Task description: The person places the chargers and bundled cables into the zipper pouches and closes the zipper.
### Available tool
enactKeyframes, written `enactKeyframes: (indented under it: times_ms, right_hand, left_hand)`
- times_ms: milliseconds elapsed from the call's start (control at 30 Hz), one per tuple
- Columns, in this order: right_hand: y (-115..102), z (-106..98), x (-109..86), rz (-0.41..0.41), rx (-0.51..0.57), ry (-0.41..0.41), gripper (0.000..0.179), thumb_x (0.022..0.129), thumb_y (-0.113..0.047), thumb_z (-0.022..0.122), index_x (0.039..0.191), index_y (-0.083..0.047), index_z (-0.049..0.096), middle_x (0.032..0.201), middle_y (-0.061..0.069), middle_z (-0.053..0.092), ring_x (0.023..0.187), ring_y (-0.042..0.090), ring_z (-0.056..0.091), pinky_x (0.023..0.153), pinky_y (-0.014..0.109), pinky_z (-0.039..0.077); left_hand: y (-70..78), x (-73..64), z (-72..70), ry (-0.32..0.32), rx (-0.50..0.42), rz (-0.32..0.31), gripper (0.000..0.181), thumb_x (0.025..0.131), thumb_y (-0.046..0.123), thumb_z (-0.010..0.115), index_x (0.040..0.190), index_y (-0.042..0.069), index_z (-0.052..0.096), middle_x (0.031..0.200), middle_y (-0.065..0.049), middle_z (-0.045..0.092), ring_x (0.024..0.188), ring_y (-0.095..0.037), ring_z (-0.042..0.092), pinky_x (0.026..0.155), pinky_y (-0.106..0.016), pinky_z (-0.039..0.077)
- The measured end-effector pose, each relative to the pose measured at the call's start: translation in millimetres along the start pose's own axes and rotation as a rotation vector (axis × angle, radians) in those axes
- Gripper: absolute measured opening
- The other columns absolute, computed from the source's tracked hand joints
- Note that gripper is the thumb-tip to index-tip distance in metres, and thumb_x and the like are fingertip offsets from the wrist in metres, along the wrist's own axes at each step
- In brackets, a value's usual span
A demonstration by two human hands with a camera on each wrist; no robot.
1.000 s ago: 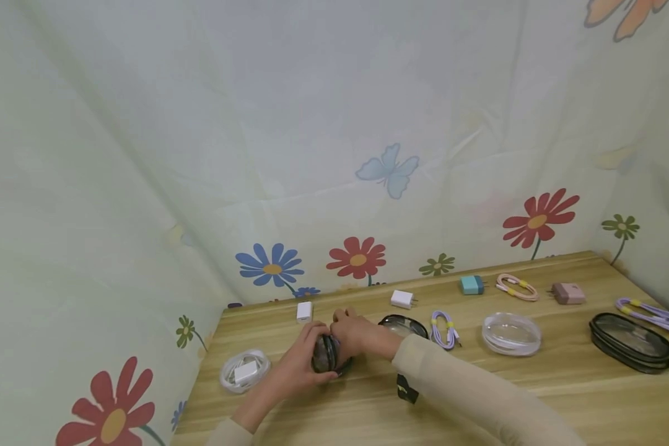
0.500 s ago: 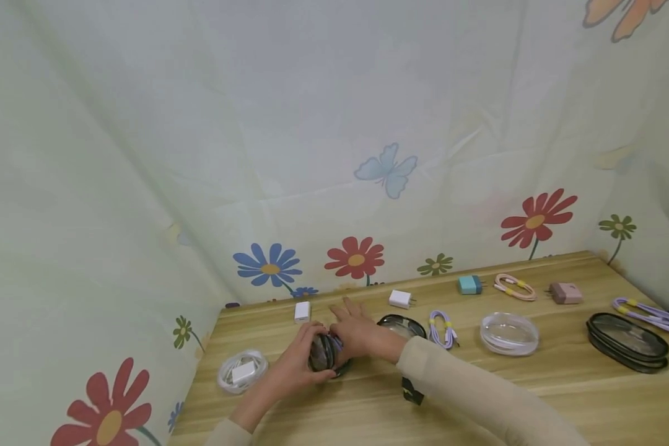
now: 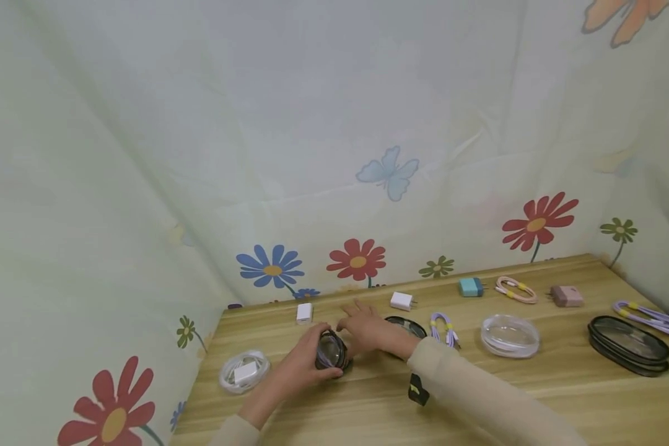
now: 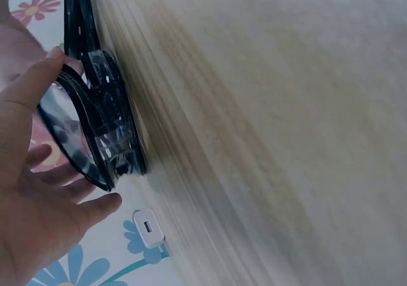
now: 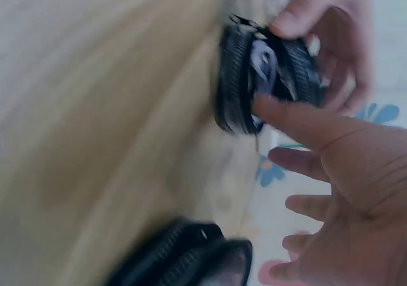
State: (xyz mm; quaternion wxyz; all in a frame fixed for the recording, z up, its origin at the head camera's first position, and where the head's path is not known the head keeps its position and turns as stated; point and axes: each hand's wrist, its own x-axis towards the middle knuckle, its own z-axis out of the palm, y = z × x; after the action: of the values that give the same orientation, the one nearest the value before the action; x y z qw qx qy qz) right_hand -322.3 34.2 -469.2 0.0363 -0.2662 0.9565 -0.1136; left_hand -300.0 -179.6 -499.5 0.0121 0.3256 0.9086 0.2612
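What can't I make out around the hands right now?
Right wrist view: most of the lavender cable, blurred and covered by the black case in the left hand.
Head view: part of the second black case, behind the right arm.
Right wrist view: part of that case, cut off by the bottom edge.

The right wrist view blurs the purple cable (image 5: 262, 65) in the zip case (image 5: 233, 79); its bottom edge cuts off a 2nd zip case (image 5: 181, 257).
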Motion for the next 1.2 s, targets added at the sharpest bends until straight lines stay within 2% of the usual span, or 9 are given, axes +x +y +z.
enactKeyframes:
  times_ms: [200, 333, 467, 600, 700, 800, 1000, 1067, 1200]
  right_hand:
    - [12, -17, -5.8, -0.003, 0.056, 0.078, 0.039, 0.089, -0.027, 0.081, 0.124, -0.014, 0.070, 0.155, 0.018, 0.042, 0.144, 0.046, 0.032, 0.110, 0.069, 0.031]
    - [15, -19, -6.5, -0.007, 0.059, 0.070, 0.037, 0.091, -0.025, 0.078, 0.125, -0.014, 0.070, 0.155, 0.017, 0.042, 0.145, 0.044, 0.030, 0.110, 0.070, 0.029]
    - [17, -18, -5.6, -0.006, 0.059, 0.068, 0.037, 0.090, -0.024, 0.079, 0.125, -0.016, 0.070, 0.156, 0.016, 0.041, 0.146, 0.043, 0.029, 0.110, 0.071, 0.028]
    - [17, -18, -5.4, -0.005, 0.064, 0.060, 0.040, 0.089, -0.026, 0.079, 0.127, -0.018, 0.069, 0.157, 0.014, 0.040, 0.147, 0.042, 0.027, 0.110, 0.071, 0.028]
    - [17, -19, -5.3, 0.007, 0.063, 0.053, 0.040, 0.090, -0.028, 0.078, 0.129, -0.020, 0.068, 0.158, 0.013, 0.039, 0.149, 0.042, 0.025, 0.110, 0.071, 0.027]
    - [17, -20, -5.1, 0.023, 0.050, 0.058, 0.041, 0.091, -0.029, 0.078, 0.130, -0.021, 0.068, 0.158, 0.013, 0.038, 0.149, 0.043, 0.025, 0.110, 0.072, 0.027]
    - [15, -22, -5.2, 0.032, 0.061, 0.062, 0.041, 0.091, -0.029, 0.078, 0.129, -0.020, 0.068, 0.158, 0.015, 0.038, 0.149, 0.045, 0.024, 0.110, 0.073, 0.026]
    - [15, -22, -5.6, 0.033, 0.070, 0.060, 0.041, 0.091, -0.029, 0.078, 0.130, -0.019, 0.068, 0.158, 0.016, 0.038, 0.149, 0.046, 0.024, 0.110, 0.074, 0.026]
    - [15, -21, -6.3, 0.041, 0.067, 0.059, 0.041, 0.092, -0.028, 0.078, 0.130, -0.019, 0.068, 0.160, 0.014, 0.035, 0.148, 0.047, 0.023, 0.109, 0.074, 0.025]
  left_hand:
    - [6.6, 1.1, -0.6, -0.073, 0.236, 0.039, 0.061, 0.087, 0.044, 0.080, 0.136, 0.014, 0.060, 0.153, -0.018, 0.039, 0.140, -0.040, 0.033, 0.107, -0.061, 0.038]
    - [9.4, -1.8, -8.2, -0.118, 0.367, 0.101, 0.046, 0.089, 0.021, 0.080, 0.133, 0.017, 0.067, 0.141, -0.012, 0.051, 0.128, -0.033, 0.044, 0.099, -0.057, 0.043]
    - [7.6, -6.2, -16.0, -0.146, 0.373, 0.150, 0.050, 0.079, -0.008, 0.076, 0.124, 0.016, 0.073, 0.134, -0.007, 0.059, 0.121, -0.029, 0.053, 0.096, -0.053, 0.050]
    - [4.8, -7.6, -16.8, -0.116, 0.348, 0.132, 0.039, 0.082, -0.007, 0.069, 0.115, 0.013, 0.073, 0.132, -0.007, 0.060, 0.121, -0.029, 0.056, 0.099, -0.048, 0.050]
    - [8.6, -4.7, -10.6, -0.019, 0.393, 0.077, 0.030, 0.090, 0.010, 0.068, 0.120, 0.011, 0.069, 0.133, -0.009, 0.059, 0.123, -0.031, 0.055, 0.099, -0.049, 0.050]
    - [17.4, 1.7, 0.6, 0.078, 0.474, -0.015, 0.044, 0.095, 0.032, 0.068, 0.132, 0.008, 0.062, 0.138, -0.014, 0.056, 0.127, -0.037, 0.052, 0.099, -0.056, 0.047]
    - [34.8, 9.0, 19.9, 0.118, 0.537, -0.275, 0.067, 0.097, 0.057, 0.059, 0.143, 0.008, 0.055, 0.144, -0.019, 0.053, 0.132, -0.047, 0.046, 0.100, -0.065, 0.042]
    - [36.8, 10.4, 23.9, 0.132, 0.580, -0.299, 0.065, 0.099, 0.056, 0.058, 0.141, 0.007, 0.057, 0.139, -0.018, 0.056, 0.126, -0.046, 0.050, 0.094, -0.063, 0.045]
    - [37.9, 12.2, 27.2, 0.140, 0.644, -0.292, 0.058, 0.099, 0.050, 0.061, 0.137, 0.006, 0.061, 0.130, -0.017, 0.061, 0.112, -0.042, 0.054, 0.082, -0.058, 0.049]
